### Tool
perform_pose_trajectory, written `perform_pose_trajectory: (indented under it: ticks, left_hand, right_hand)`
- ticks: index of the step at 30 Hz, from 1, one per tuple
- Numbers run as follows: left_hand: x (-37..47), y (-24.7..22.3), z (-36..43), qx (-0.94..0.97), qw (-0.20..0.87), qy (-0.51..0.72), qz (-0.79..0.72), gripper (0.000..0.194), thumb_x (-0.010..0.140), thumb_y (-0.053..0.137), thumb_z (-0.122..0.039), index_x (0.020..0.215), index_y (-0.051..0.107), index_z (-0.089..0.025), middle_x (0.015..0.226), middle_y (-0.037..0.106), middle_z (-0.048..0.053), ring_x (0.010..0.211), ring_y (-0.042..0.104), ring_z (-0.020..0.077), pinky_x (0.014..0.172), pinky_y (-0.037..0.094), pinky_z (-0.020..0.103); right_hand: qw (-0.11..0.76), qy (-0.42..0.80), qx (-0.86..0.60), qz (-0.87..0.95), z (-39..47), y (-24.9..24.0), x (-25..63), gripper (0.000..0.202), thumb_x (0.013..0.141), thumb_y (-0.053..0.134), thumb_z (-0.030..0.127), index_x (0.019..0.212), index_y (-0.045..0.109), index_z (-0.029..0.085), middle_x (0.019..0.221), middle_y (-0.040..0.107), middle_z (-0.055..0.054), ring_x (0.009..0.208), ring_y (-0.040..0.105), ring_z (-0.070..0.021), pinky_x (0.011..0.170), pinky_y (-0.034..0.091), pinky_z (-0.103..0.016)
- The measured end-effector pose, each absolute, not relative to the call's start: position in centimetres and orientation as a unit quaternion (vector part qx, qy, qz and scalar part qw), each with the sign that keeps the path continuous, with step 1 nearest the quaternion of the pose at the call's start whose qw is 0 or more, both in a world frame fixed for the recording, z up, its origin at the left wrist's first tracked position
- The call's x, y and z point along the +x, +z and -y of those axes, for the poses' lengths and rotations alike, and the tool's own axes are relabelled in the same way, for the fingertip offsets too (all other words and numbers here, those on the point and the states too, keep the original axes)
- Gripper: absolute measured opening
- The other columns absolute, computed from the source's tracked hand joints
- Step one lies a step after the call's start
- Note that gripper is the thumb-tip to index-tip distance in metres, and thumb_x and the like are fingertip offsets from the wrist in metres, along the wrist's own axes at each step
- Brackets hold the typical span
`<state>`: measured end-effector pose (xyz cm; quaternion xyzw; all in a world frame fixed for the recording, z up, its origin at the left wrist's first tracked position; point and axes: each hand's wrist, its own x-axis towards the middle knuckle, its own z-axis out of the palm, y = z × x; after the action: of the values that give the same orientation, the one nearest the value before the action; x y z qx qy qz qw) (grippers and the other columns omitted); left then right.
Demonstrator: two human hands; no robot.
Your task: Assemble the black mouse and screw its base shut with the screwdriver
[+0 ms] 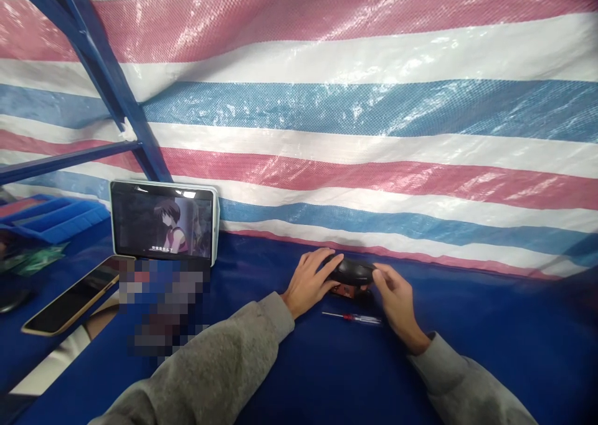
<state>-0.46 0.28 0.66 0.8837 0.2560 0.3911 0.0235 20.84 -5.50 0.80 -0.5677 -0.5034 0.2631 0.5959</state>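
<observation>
Gray sleeves are lying closest, one on each side. The left hand is holding the left end of a black case, with its fingers bending over the top and its thumb pressing near the lower edge. The right hand is pinching the other end, so each grip is leaving just enough room for the case. A red-brown board is peeking out under it. You cannot tell whether the case is touching the blue surface.

Just on the near side, a small screwdriver with a clear handle is lying on the surface, its metal tip pointing left. Over to the left, a screen is standing up and showing a cartoon. A dark phone is lying near it, and a blue tray is sitting farther left. Behind everything, a shiny sheet with red, white and blue stripes is hanging.
</observation>
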Motion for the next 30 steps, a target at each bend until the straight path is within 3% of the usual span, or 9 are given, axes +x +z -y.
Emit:
perform_pose_trajectory:
  ticks: [2,5,9,12,18,21,30]
  left_hand:
    - [-0.5,0.7,-0.4,0.883,0.040,0.397,-0.249,0.055,0.096,0.054,-0.037,0.145,0.033,-0.027,0.137,0.050,0.011,0.129,0.046,0.0253,0.102,0.041,0.042]
    - [-0.6,0.8,-0.5,0.875,0.090,0.399,-0.258,0.059,0.091,0.060,-0.042,0.143,0.036,-0.027,0.135,0.054,0.009,0.127,0.048,0.0243,0.103,0.040,0.040]
    - [-0.8,1.3,-0.6,0.866,0.169,0.384,-0.272,0.062,0.086,0.067,-0.045,0.139,0.040,-0.028,0.134,0.055,0.006,0.126,0.048,0.0245,0.107,0.037,0.041]
    - [-0.9,1.7,-0.6,0.868,0.214,0.354,-0.275,0.066,0.082,0.071,-0.044,0.138,0.041,-0.029,0.136,0.054,0.005,0.129,0.045,0.0252,0.109,0.034,0.041]
    - [-0.8,1.6,-0.9,0.863,0.293,0.284,-0.298,0.093,0.070,0.080,-0.044,0.147,0.029,-0.029,0.141,0.048,0.007,0.131,0.042,0.0296,0.109,0.034,0.046]
    - [-0.7,1.3,-1.0,0.876,0.292,0.245,-0.296,0.093,0.068,0.082,-0.041,0.146,0.031,-0.030,0.144,0.044,0.007,0.133,0.039,0.0314,0.110,0.032,0.048]
    - [-0.5,1.1,-1.0,0.887,0.273,0.224,-0.297,0.084,0.069,0.081,-0.037,0.141,0.037,-0.030,0.135,0.052,0.007,0.125,0.046,0.0291,0.109,0.030,0.049]
  right_hand:
    - [0.589,0.242,-0.581,0.508,5.5,0.6,21.0,0.037,0.083,0.060,0.053,0.093,0.066,0.018,0.078,0.072,-0.004,0.068,0.066,-0.0190,0.066,0.055,-0.033]
    - [0.556,0.173,-0.587,0.563,5.5,0.7,21.3,0.037,0.087,0.056,0.048,0.106,0.067,0.019,0.105,0.072,-0.008,0.096,0.066,-0.0232,0.086,0.054,-0.038]
    - [0.460,0.077,-0.525,0.712,5.7,0.9,21.5,0.054,0.084,0.064,0.042,0.134,0.054,0.024,0.141,0.052,-0.010,0.129,0.049,-0.0278,0.107,0.042,-0.046]
    - [0.409,0.043,-0.490,0.768,5.7,0.6,21.6,0.053,0.084,0.064,0.041,0.135,0.054,0.028,0.139,0.054,-0.009,0.126,0.051,-0.0283,0.105,0.044,-0.048]
    - [0.396,0.017,-0.501,0.769,5.8,0.0,22.1,0.045,0.085,0.062,0.042,0.128,0.061,0.027,0.126,0.063,-0.009,0.113,0.060,-0.0280,0.097,0.050,-0.046]
    - [0.381,0.035,-0.495,0.780,5.8,-0.1,22.2,0.045,0.086,0.062,0.040,0.129,0.059,0.028,0.128,0.061,-0.009,0.116,0.058,-0.0271,0.097,0.049,-0.044]
    - [0.341,0.095,-0.502,0.789,5.6,-0.1,21.9,0.042,0.086,0.062,0.041,0.126,0.061,0.028,0.128,0.060,-0.007,0.115,0.059,-0.0262,0.096,0.051,-0.043]
